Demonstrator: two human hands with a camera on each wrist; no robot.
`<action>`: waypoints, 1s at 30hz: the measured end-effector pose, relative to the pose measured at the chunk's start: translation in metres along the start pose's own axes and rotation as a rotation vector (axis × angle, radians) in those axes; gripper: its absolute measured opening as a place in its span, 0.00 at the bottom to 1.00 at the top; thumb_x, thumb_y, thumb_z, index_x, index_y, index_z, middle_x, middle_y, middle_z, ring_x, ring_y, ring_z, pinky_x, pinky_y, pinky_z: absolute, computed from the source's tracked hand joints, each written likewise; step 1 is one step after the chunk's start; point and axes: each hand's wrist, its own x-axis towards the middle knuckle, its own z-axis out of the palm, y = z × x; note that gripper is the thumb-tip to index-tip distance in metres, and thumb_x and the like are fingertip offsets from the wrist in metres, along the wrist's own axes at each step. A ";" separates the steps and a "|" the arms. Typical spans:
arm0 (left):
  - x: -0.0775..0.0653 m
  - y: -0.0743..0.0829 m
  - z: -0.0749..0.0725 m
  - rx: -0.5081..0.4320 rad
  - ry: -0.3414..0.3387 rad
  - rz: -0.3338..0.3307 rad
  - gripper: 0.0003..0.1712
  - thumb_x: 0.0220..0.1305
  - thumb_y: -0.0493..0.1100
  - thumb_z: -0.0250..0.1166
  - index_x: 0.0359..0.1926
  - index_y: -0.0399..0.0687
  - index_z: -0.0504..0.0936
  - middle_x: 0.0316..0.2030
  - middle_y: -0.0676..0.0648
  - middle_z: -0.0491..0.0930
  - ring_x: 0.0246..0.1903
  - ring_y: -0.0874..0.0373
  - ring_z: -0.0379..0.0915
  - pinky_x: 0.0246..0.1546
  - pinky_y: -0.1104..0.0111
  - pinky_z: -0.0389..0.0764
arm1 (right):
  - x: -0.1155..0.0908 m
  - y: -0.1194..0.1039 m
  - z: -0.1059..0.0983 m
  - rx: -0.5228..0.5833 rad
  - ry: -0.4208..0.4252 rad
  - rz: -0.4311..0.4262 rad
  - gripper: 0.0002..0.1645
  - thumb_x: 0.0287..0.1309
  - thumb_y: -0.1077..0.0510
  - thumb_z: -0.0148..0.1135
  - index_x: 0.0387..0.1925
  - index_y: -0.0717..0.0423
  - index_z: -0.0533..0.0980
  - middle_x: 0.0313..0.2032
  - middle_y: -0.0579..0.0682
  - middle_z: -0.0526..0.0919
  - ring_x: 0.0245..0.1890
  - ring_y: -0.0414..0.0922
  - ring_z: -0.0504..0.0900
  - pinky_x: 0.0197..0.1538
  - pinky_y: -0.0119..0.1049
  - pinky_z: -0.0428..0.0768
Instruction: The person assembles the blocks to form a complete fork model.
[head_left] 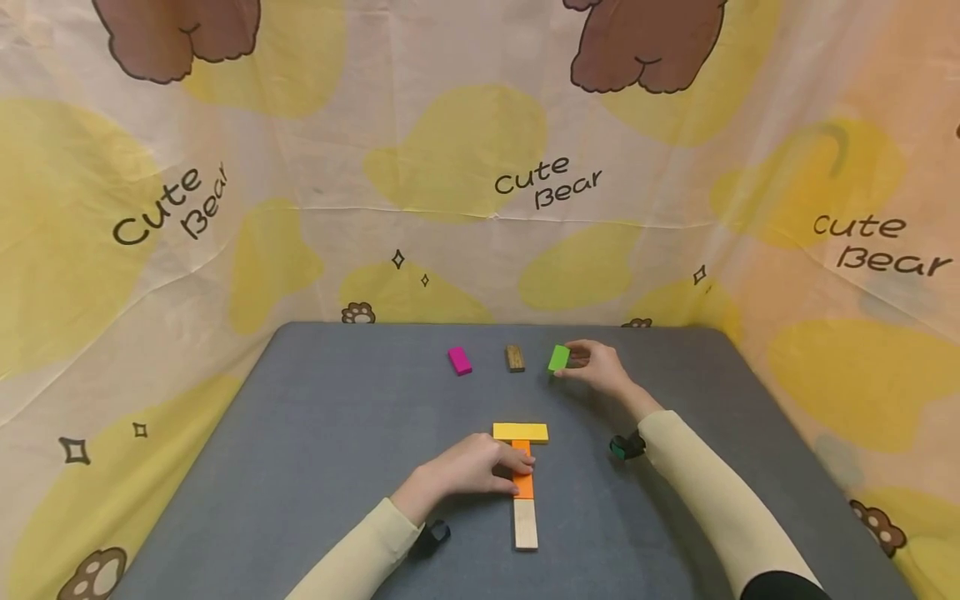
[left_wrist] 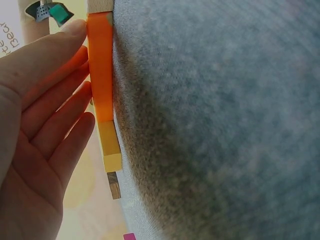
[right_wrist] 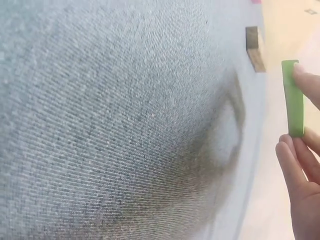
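Note:
My left hand (head_left: 480,465) rests on an orange block (head_left: 522,483), thumb and fairly straight fingers touching it. In the left wrist view, the fingertips lie along one side of the orange block (left_wrist: 101,70). A yellow block (head_left: 521,432) lies crosswise at its far end, and a pale wooden block (head_left: 526,525) lines up at its near end, forming a T shape. At the back right, my right hand (head_left: 600,367) pinches a green block (head_left: 558,358) between thumb and fingers. The right wrist view shows the green block (right_wrist: 294,105) held above the table, gripped at its two ends.
On the grey table (head_left: 337,433), a dark brown wooden block (head_left: 515,358) lies left of the green one. Farther left is a magenta block (head_left: 460,361). A printed cloth (head_left: 450,167) hangs behind the table and along its sides.

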 end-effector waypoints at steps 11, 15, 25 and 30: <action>0.000 -0.001 0.002 -0.017 -0.002 -0.004 0.20 0.60 0.53 0.67 0.54 0.60 0.83 0.53 0.62 0.82 0.54 0.73 0.77 0.54 0.76 0.78 | -0.015 -0.014 0.001 -0.036 -0.039 -0.102 0.40 0.46 0.48 0.75 0.59 0.58 0.73 0.56 0.59 0.79 0.55 0.55 0.81 0.58 0.48 0.80; 0.001 -0.001 0.002 -0.020 0.000 -0.004 0.20 0.60 0.53 0.67 0.54 0.60 0.83 0.53 0.62 0.82 0.54 0.73 0.78 0.54 0.76 0.78 | -0.022 -0.018 0.003 -0.056 -0.044 -0.136 0.39 0.45 0.48 0.76 0.59 0.58 0.74 0.55 0.59 0.80 0.54 0.54 0.81 0.57 0.47 0.80; 0.001 0.000 0.001 -0.014 0.002 0.001 0.20 0.59 0.52 0.68 0.53 0.59 0.83 0.53 0.61 0.82 0.54 0.73 0.78 0.53 0.77 0.78 | -0.035 -0.024 0.008 -0.060 -0.065 -0.195 0.39 0.44 0.49 0.77 0.57 0.59 0.75 0.54 0.58 0.81 0.52 0.53 0.82 0.55 0.45 0.82; 0.001 0.001 0.001 -0.022 0.000 -0.005 0.20 0.59 0.52 0.68 0.54 0.59 0.83 0.54 0.61 0.82 0.54 0.73 0.78 0.54 0.76 0.78 | -0.039 -0.022 0.011 -0.056 -0.079 -0.209 0.38 0.44 0.49 0.77 0.57 0.59 0.75 0.53 0.58 0.81 0.51 0.53 0.83 0.54 0.44 0.82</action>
